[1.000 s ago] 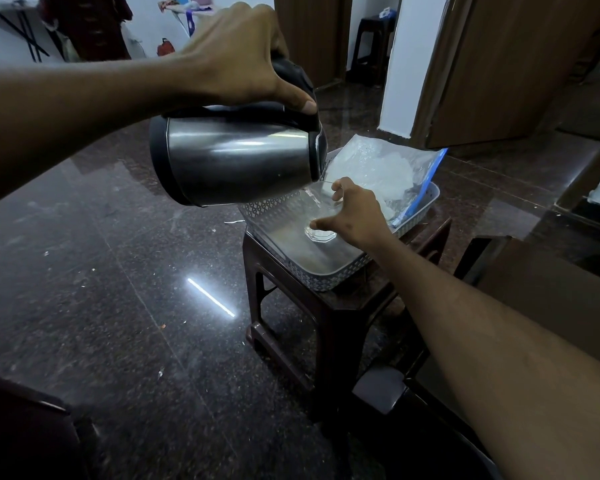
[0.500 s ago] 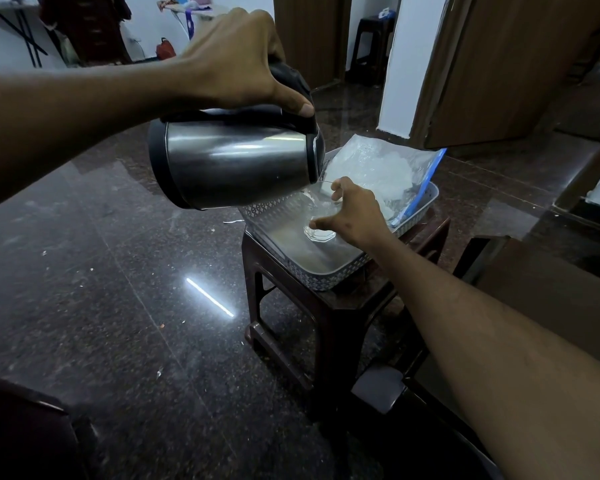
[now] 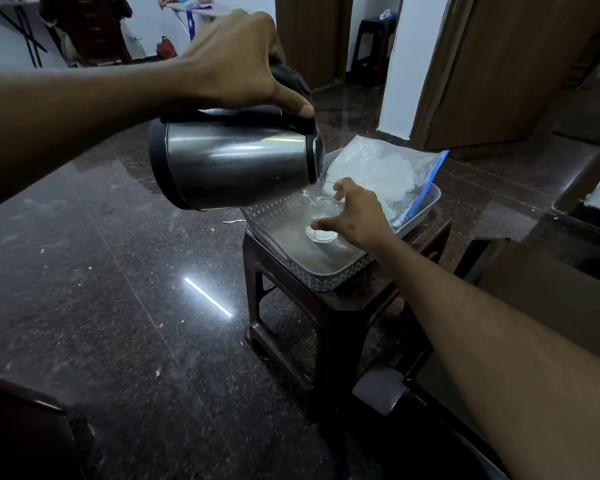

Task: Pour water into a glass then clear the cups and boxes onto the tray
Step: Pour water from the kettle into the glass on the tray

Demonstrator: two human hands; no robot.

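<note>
My left hand [image 3: 236, 64] grips the black handle of a steel kettle [image 3: 232, 164], tipped on its side with the spout over a clear glass [image 3: 321, 216]. The glass stands in a grey patterned tray [image 3: 312, 271] on a dark brown stool [image 3: 326, 313]. My right hand [image 3: 354, 213] holds the glass, thumb in front and fingers curled round its far side. Water shows in the glass. A clear plastic bag [image 3: 385, 171] with a blue strip lies across the far end of the tray.
The stool stands on a glossy dark granite floor [image 3: 118, 271]. A white pillar [image 3: 416, 64] and wooden doors rise behind it. Another dark stool [image 3: 371, 46] stands in the far doorway. Dark furniture edges sit at the bottom left and at the right.
The kettle has dipped slightly lower toward the glass. My right hand stays around the glass.
</note>
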